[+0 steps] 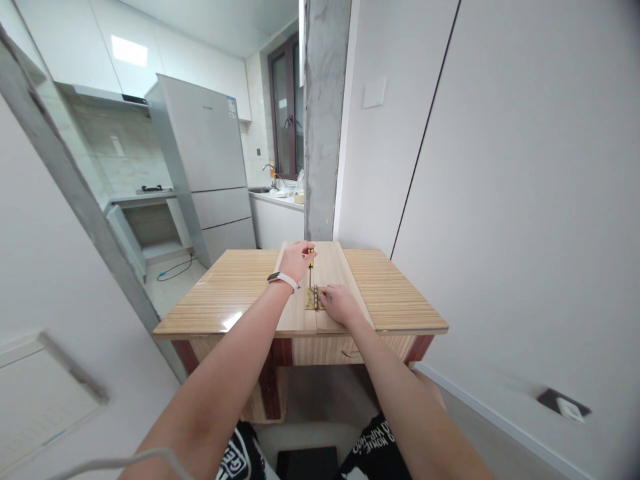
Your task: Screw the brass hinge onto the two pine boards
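Observation:
My left hand [299, 261], with a pale-strapped watch on its wrist, is closed around the yellow-and-black handle of a screwdriver [311, 261]. The screwdriver stands nearly upright, its shaft pointing down towards a brass-coloured hinge [311, 298]. That hinge lies opened flat across the seam between two pale wooden boards [330, 267] on the table. Fingers curled, my right hand [342, 305] grips the hinge at its right leaf and covers part of it. A small dark piece, perhaps a screw, lies just left of the hinge; its kind is unclear.
The boards rest on a wooden table [395, 287] with striped top and a drawer [350, 350] below its front edge. Behind stand a grey fridge [210, 147], a sink counter [277, 207] and a concrete pillar [326, 120]. A white wall [500, 200] rises at the right.

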Demonstrator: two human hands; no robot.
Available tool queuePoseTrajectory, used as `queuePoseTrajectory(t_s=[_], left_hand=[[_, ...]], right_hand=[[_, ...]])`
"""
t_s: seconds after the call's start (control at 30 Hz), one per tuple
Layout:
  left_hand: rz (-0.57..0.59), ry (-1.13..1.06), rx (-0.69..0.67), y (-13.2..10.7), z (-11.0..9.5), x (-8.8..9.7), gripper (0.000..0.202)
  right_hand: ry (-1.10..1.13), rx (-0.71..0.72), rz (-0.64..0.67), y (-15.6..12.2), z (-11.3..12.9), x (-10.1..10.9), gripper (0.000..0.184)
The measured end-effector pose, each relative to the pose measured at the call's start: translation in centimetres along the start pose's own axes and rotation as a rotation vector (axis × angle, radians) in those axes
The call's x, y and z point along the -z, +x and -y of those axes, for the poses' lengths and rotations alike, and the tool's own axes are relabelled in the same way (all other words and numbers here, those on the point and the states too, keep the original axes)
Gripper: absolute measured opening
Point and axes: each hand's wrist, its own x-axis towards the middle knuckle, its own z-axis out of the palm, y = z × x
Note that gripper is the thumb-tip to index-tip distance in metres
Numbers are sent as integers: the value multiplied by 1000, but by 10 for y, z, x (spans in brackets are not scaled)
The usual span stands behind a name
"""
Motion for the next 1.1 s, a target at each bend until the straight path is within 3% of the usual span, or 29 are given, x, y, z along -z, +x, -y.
queuePoseTrajectory(t_s=[0.2,0.3,0.47,0.87,1.1], left_hand=[[-61,98,8,3,-4,1,11],[-25,94,-1,3,-4,1,9],[10,-16,4,0,-3,0,23],[-62,82,30,-3,-7,0,10],[3,5,-4,-3,-2,1,27]], right_hand=[[-4,0,17,0,1,1,33],[-9,-2,20,-1,2,2,34],[-11,-14,17,-1,3,4,35],[-4,-6,17,0,4,3,34],[2,-19,7,-1,4,4,35]])
